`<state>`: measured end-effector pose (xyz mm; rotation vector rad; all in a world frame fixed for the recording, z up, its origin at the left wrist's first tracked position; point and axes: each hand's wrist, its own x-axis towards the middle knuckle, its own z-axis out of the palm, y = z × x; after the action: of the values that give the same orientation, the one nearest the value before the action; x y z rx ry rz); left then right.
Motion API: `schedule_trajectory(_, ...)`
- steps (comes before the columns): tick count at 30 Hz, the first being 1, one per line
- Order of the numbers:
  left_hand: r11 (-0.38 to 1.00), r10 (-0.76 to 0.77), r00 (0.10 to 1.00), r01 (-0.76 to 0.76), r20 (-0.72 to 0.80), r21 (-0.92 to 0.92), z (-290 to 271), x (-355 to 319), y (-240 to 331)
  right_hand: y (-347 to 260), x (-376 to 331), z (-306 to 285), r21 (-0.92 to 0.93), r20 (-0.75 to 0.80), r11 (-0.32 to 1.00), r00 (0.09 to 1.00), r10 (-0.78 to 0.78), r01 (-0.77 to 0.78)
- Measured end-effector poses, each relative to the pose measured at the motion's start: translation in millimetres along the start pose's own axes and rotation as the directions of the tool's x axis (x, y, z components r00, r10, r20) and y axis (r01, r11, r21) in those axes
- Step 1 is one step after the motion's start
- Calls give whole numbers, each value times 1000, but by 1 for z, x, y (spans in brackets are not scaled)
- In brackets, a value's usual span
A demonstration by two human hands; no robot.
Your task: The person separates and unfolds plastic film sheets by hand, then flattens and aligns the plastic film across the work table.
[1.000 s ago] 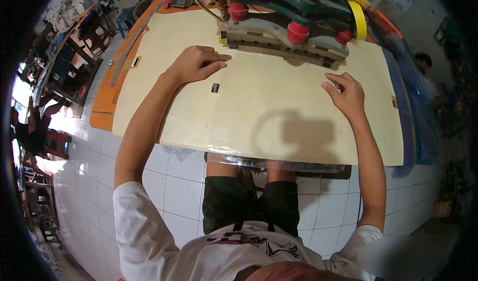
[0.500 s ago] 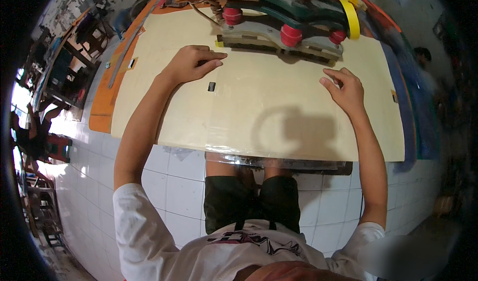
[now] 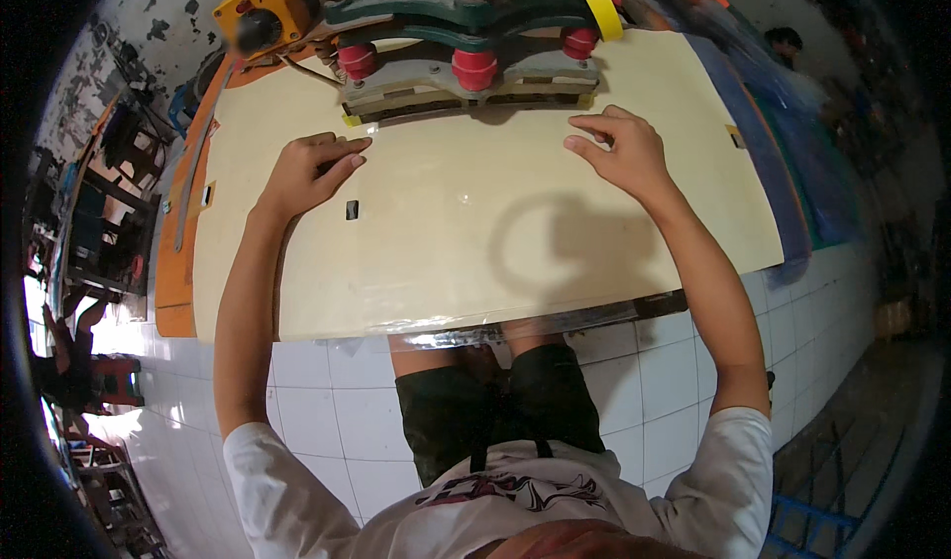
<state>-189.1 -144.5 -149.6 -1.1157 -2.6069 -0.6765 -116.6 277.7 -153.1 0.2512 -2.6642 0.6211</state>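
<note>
A clear plastic sheet [image 3: 436, 333] lies over the cream tabletop [image 3: 267, 292] and hangs past its front edge in front of my legs. My left hand [image 3: 309, 170] rests near the left end of a sealing press [image 3: 475, 89], its index finger stretched out and its thumb a little apart. Near the press's right end is my right hand [image 3: 627, 150], fingers bent and a gap showing between thumb and index finger. Nothing can be made out in either hand. The press has a dark green upper arm, red knobs and a grey lower bar. The sheet's far edge is hard to see.
A yellow-orange box with a black dial [image 3: 260, 29] stands at the back left. A yellow ring [image 3: 594, 2] hangs at the press's right side. Blue plastic sheeting [image 3: 768, 153] lies along the table's right edge. A person [image 3: 785, 44] is at the far right.
The view has swung to the right, so the press and tabletop sit further left in the picture. Both hands keep nearly the same places beside the press.
</note>
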Motion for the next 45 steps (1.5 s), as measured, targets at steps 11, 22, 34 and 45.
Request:
schedule_trajectory(11,1000,9,999,-8,38,-29,-2,0,-2,2,2,1,-9,-13,1000,1000,-23,23)
schedule_trajectory(22,991,-41,997,49,59,-125,-54,-16,45,7,-1,-5,131,-9,987,996,92,-90)
schedule_trajectory(34,-34,953,125,-861,-276,-508,-160,-117,339,27,-1,2,187,-89,982,995,48,-31)
schedule_trajectory(45,80,920,203,-935,-336,-346,-149,-135,363,15,2,7,129,-60,991,997,40,-32)
